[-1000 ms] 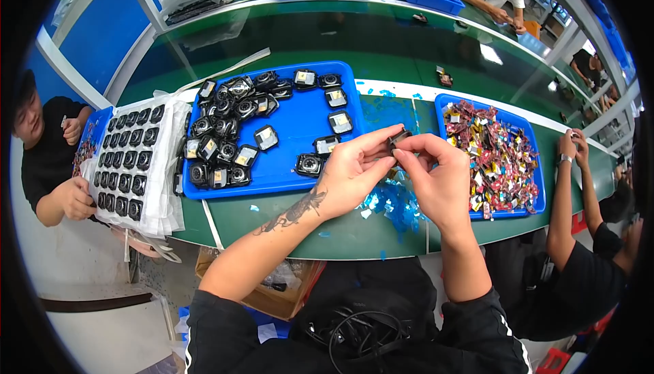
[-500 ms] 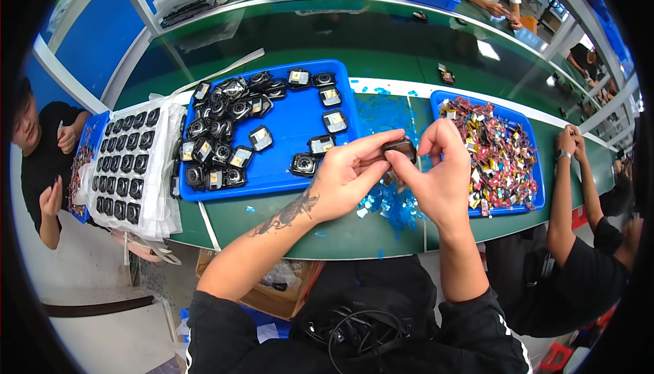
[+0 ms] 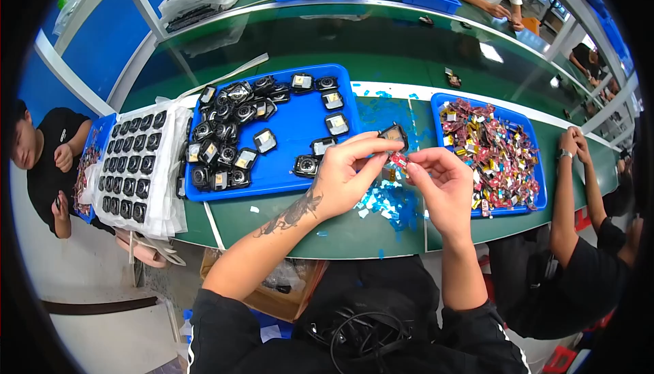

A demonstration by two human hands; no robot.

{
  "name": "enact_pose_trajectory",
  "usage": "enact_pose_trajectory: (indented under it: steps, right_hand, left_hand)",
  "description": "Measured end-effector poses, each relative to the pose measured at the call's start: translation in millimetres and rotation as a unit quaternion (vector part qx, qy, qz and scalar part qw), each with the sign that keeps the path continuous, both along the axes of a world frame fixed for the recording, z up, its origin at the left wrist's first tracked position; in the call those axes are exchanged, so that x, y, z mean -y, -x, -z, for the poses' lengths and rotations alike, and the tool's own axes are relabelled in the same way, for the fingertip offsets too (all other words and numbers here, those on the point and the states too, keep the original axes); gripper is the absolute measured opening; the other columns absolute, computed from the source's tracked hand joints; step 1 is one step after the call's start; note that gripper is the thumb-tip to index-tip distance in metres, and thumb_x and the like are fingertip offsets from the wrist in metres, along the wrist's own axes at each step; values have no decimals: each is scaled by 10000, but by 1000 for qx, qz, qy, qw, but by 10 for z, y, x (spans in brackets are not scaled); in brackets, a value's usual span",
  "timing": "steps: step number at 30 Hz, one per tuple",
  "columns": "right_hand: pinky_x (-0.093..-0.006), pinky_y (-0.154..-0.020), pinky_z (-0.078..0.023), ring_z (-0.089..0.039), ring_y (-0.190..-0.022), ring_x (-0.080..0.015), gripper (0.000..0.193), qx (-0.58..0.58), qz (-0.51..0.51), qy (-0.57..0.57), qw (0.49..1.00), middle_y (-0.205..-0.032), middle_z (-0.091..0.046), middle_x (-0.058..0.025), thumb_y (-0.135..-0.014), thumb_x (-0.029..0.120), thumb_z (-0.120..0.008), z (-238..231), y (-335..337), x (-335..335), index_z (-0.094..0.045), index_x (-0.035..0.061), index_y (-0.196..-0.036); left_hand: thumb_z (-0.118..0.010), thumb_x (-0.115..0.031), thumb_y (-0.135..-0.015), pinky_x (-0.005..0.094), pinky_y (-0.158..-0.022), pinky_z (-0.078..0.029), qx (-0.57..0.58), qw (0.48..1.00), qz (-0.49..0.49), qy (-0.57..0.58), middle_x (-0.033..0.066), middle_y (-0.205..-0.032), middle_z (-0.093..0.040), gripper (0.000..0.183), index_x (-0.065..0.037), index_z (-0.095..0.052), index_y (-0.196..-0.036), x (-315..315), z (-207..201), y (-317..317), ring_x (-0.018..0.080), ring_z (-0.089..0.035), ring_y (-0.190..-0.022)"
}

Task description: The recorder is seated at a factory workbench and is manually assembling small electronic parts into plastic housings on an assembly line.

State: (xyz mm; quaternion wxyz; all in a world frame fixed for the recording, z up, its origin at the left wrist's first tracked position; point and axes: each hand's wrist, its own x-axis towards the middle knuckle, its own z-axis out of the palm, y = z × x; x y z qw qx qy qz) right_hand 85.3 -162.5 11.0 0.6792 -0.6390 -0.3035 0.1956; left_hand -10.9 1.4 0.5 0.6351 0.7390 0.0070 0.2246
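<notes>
My left hand (image 3: 346,171) pinches a black square watch case (image 3: 393,137) between thumb and fingers, tilted above the table. Beside it, the fingertips of my right hand (image 3: 446,187) are closed on a small red and white part (image 3: 398,161), just below the case. Whether that part is still joined to the case I cannot tell. To the left, a blue tray (image 3: 279,180) holds black watch cases, heaped on its left side and spaced out on its right. A second blue tray (image 3: 541,193), on the right, is full of small red, yellow and white parts.
Blue and white film scraps (image 3: 388,204) litter the green table (image 3: 306,234) below my hands. At left stands a white sheet stack (image 3: 153,217) bearing rows of black cases. One person (image 3: 58,139) sits at left; another person's forearms (image 3: 565,169) rest at right. An open carton (image 3: 293,299) lies below.
The watch case has tilted up, and its inner side now shows. My right fingers have drawn slightly down from it, with the red and white part now visible between them.
</notes>
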Motion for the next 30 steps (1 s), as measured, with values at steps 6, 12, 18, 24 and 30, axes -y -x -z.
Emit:
enact_pose_trajectory:
  steps: [6, 12, 18, 24, 30]
  right_hand:
    - [-224, -716, -540, -616, -833, -79, 157, -21, -43, -4, 999, -912, -648, -49, -871, -6, -650, 10, -1, 8, -630, -39, -1022]
    - [-208, -684, -514, -591, -817, -62, 78, -40, -57, 38, 997, -894, -622, -20, -897, 41, -634, -53, -7, 43, -613, -20, -941]
    - [-202, -682, -490, -543, -805, -46, 79, -31, -53, 19, 998, -863, -586, 2, -917, 72, -618, -19, -39, 70, -588, 5, -949]
    - [-194, -672, -487, -560, -819, -56, 144, 18, 3, 8, 1000, -909, -593, -13, -862, 1, -664, 5, 98, 20, -573, 13, -973]
    - [-173, -636, -461, -550, -791, -53, 266, 20, 61, -46, 997, -898, -580, -22, -835, -24, -688, 105, 106, -74, -529, 22, -1043]
  left_hand:
    - [-630, 94, -794, 312, -822, -560, 113, 967, -33, -227, 180, -1198, -623, 341, 1, -665, -1120, 4, 9, 0, 257, -668, -995]
    - [-707, -7, -786, 302, -724, -576, 146, 928, -51, -338, 124, -1111, -666, 230, -15, -697, -1015, -43, 68, -28, 242, -689, -882]
    - [-689, -24, -834, 229, -659, -532, -91, 990, 44, -99, 115, -1004, -684, 104, 18, -702, -928, -5, -26, 1, 135, -672, -790]
    - [-660, -2, -858, 228, -731, -538, -179, 978, 69, 82, 108, -960, -689, 142, 75, -697, -973, -36, -29, -16, 115, -655, -820]
    - [-609, 45, -873, 268, -878, -535, -73, 984, 65, 151, 133, -1128, -645, 287, 46, -644, -1158, 41, 5, -8, 160, -642, -994]
